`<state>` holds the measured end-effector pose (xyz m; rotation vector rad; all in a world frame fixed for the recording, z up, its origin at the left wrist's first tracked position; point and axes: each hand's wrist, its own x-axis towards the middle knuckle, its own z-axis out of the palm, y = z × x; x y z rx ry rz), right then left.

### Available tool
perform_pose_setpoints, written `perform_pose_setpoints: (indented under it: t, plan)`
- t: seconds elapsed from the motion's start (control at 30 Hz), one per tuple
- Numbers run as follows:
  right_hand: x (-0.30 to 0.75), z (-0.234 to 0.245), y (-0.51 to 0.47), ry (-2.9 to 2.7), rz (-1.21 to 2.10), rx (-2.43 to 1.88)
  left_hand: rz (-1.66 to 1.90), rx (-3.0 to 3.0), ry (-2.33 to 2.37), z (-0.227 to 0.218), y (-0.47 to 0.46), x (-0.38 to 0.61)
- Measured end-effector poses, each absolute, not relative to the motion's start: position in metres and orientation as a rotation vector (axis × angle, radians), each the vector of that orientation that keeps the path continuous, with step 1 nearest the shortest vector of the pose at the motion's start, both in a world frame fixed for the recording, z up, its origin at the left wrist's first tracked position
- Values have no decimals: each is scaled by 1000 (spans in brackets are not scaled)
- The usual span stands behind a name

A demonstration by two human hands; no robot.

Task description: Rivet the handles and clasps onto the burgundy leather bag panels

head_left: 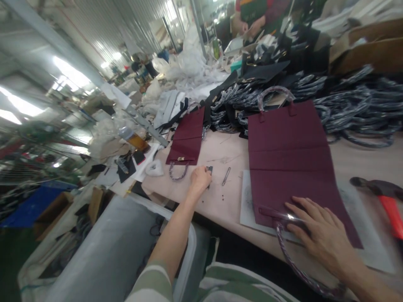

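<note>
A large burgundy bag panel [289, 155] lies unfolded on a pale board [247, 201], with plastic-wrapped handles at its far and near ends. My right hand [317, 226] rests on its near edge, fingers spread, beside a shiny metal strip [291, 217] and the near handle [289, 256]. Further left, my left hand [200, 178] is closed at the tabletop around a small dark metal piece [209, 169], mostly hidden by the fingers. A slim metal rod [226, 176] lies to the right of that hand. Behind it is a second burgundy panel [187, 138] with a gold-coloured clasp [180, 159].
A hammer [390, 209] with a red-and-black handle lies at the right. Many wrapped dark handles [355, 100] are heaped along the back. A bottle of amber liquid [134, 139] stands at the left, above a grey bin [107, 251]. A co-worker [255, 21] is across the table.
</note>
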<state>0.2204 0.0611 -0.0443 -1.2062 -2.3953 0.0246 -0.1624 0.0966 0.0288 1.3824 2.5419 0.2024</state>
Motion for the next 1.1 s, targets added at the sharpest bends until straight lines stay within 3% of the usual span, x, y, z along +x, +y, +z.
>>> perform_pose_setpoints:
  t: [0.3, 0.57, 0.77, 0.97, 1.1]
  plan:
    - [217, -42, 65, -2403, 53, -1181, -48, 1315, 2388, 24, 93, -215]
    - [215, -30, 56, -2411, 214, -1296, 21, 1289, 2267, 9, 97, -213]
    - [219, -9, 49, -1914, 598, -1401, 385, 1157, 2146, 20, 83, -221]
    - [230, 19, 16, -1032, 679, -1969, 1226, 810, 1536, 29, 60, -161]
    - [240, 15, -18, -665, 725, -2095, 1337, 734, 1243, 15, 54, -91]
